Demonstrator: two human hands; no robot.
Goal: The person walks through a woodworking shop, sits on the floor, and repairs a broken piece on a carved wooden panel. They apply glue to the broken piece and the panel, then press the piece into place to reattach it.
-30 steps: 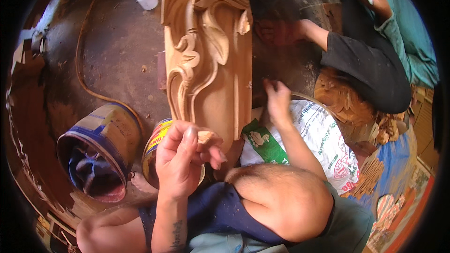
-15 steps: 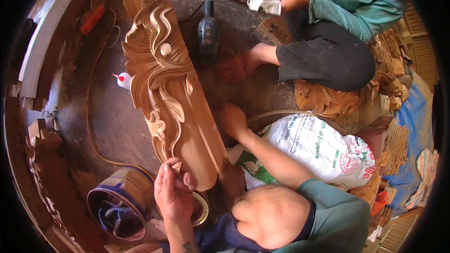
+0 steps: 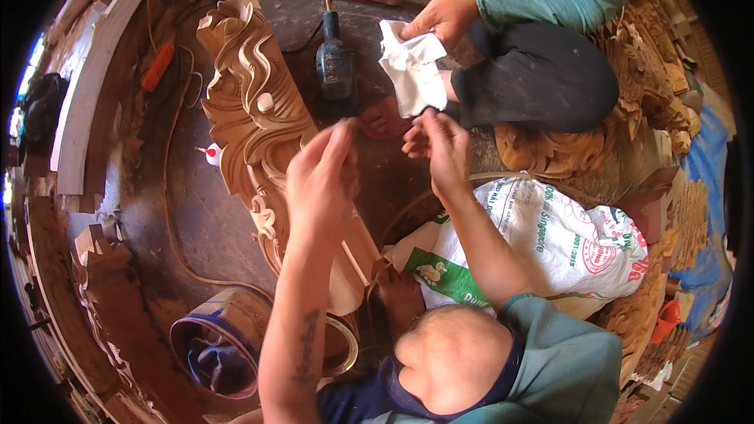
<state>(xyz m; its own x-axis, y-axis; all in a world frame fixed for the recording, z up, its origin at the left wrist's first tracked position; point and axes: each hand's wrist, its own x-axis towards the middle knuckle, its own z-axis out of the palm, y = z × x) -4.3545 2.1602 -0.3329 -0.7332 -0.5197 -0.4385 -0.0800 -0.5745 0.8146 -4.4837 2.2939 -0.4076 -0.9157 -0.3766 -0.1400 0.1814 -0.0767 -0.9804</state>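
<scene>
A long carved wooden piece (image 3: 263,122) with scrolling leaf relief lies lengthwise in front of me. My left hand (image 3: 320,169) is raised over its right edge, fingers curled together and somewhat blurred; whatever they hold is hidden. Farther right, my right hand (image 3: 441,149) is closed, with thumb and fingertips pinching the lower edge of a white cloth (image 3: 412,74). A co-worker's hand (image 3: 444,17) grips the upper part of that same cloth. Behind my hands stands a dark bottle (image 3: 334,63) with a stick in its neck.
At the lower left a bucket (image 3: 212,310) lies tipped, dark cloth inside. A printed white sack (image 3: 542,239) is at my right. Carved wood (image 3: 542,148) lies beside the co-worker's leg. A small white bottle with a red tip (image 3: 210,155) and an orange-red tool (image 3: 158,67) sit left.
Both my hands have risen away from me, the left from the carving's near end. The co-worker's cloth has come lower and nearer, meeting my right fingertips.
</scene>
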